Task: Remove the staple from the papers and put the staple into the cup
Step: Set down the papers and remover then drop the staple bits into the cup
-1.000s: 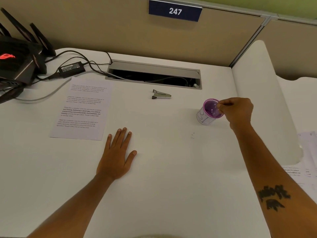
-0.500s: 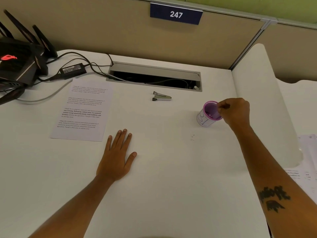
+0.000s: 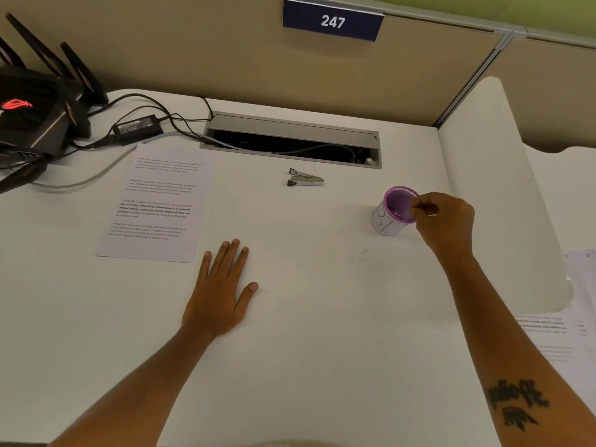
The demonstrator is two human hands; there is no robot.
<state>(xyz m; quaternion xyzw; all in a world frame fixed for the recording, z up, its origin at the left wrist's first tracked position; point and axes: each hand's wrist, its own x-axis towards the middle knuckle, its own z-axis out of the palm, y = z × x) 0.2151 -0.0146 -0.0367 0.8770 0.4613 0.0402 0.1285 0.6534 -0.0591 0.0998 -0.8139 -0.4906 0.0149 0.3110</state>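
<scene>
A purple mesh cup (image 3: 383,222) with a white paper label stands on the white desk, right of centre. My right hand (image 3: 446,221) hovers at the cup's right rim, thumb and forefinger pinched together over the opening; whatever they may pinch is too small to see. Small bits lie inside the cup. My left hand (image 3: 222,291) rests flat on the desk with its fingers spread, holding nothing. A printed sheet of paper (image 3: 154,201) lies to the left, just beyond my left hand. A metal staple remover (image 3: 304,181) lies behind the middle of the desk.
A few tiny loose staples (image 3: 363,254) lie on the desk in front of the cup. A black router (image 3: 29,117), a power adapter (image 3: 137,125) and cables fill the back left. An open cable tray (image 3: 290,143) runs along the back. More papers (image 3: 567,333) sit at the right edge.
My right hand stays pinched at the cup's rim, barely shifting. My left hand has not moved. The camera has tilted slightly.
</scene>
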